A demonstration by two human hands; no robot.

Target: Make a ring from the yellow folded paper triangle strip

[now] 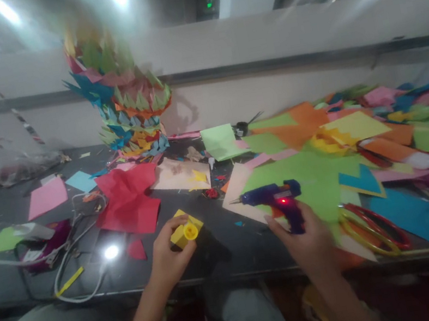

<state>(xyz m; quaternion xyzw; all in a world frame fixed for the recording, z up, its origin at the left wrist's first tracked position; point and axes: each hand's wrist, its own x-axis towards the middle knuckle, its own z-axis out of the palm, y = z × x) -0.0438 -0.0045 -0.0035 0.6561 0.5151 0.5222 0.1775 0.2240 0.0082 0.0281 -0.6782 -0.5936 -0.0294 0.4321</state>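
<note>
Between the thumb and fingers of my left hand [172, 254] is a small yellow paper piece [178, 237] with a round yellow coil [190, 230] on its near side. My right hand [308, 235] is wrapped round the handle of a dark blue glue gun [272, 193] with a glowing red light. Its metal nozzle points left, toward the yellow piece but apart from it. Both hands are just above the front part of the dark table [221, 248].
A tall, many-coloured folded-paper model [132, 103] stands at the back. Red paper [130, 197] lies left of centre. Scissors [372, 229] and heaped coloured sheets [358, 129] fill the right. At left, a white cable [58, 274] loops near a small bright light [111, 252].
</note>
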